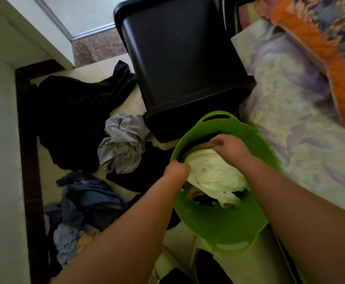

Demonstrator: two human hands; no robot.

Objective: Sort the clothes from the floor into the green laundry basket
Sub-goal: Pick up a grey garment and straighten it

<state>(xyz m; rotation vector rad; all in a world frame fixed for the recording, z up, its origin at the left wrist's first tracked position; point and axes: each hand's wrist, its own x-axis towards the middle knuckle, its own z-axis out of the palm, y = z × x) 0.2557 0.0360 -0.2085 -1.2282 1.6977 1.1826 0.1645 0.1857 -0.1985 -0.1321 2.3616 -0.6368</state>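
bedroom corner, pale floor [50, 160] with a dark skirting strip along a white wall; bed [302, 124] at right under a pale lilac leaf-print sheet, one orange-and-blue patterned cover [319, 37] at its far end. one green laundry basket [225, 224]: round, soft-looking bright green plastic, two slotted handles on opposite rims, standing on the floor just beside the bed and touching the foot of one black bin [179, 58], a tall smooth dark container. inside the basket: one white garment [214, 177], bunched and creased, lying over something dark and something tan beneath. left hand [176, 168]: fingers curled, pinching the near-left edge of the white garment at the basket rim. right hand [228, 145]: fingers curled on the far edge of the same garment. on the floor left of the basket, four visible heaps: one large black garment [71, 119], one crumpled grey garment [122, 144], one blue denim heap [89, 199], one pale blue piece [67, 242]; further dark cloth lies between the heaps and the basket.
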